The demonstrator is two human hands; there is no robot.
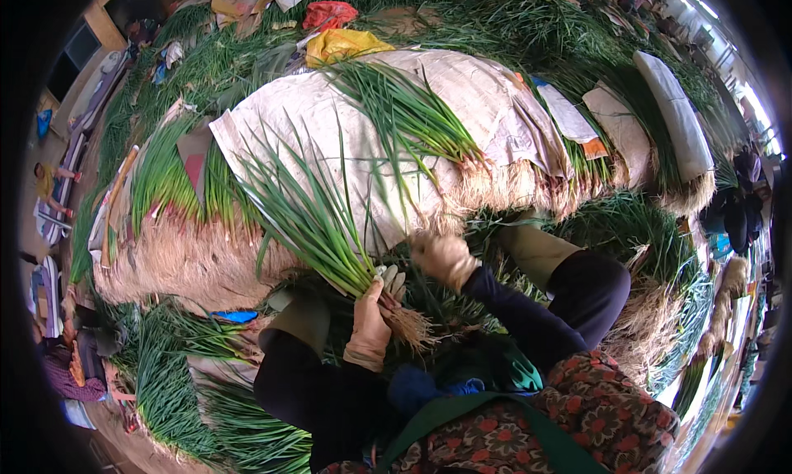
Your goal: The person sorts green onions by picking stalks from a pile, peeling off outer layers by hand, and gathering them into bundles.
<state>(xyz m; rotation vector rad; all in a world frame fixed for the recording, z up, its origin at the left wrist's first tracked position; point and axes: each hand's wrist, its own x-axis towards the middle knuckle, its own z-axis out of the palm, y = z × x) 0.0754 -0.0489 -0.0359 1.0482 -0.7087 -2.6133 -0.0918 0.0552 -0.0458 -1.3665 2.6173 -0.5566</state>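
My left hand (373, 307), in a pale glove, grips a bunch of green onions (337, 257) near the root end. Their long leaves fan up and to the left, while the tan roots (408, 322) hang out at the lower right. My right hand (444, 258), also gloved, is blurred just right of that bunch; whether its fingers hold anything is unclear. Beyond both hands a white woven sheet (297, 121) drapes over a large pile. On it rests a loose heap of green onions (411, 112), roots toward me, with a few stalks trailing down near my right hand.
A row of stacked green onions shows its root mat (198, 263) at the left, beside a wooden stick (120, 202). Yellow (343, 46) and red (329, 15) sacks lie behind the sheet. More onions (173, 381) cover the floor. Other people (74, 369) sit at the far left.
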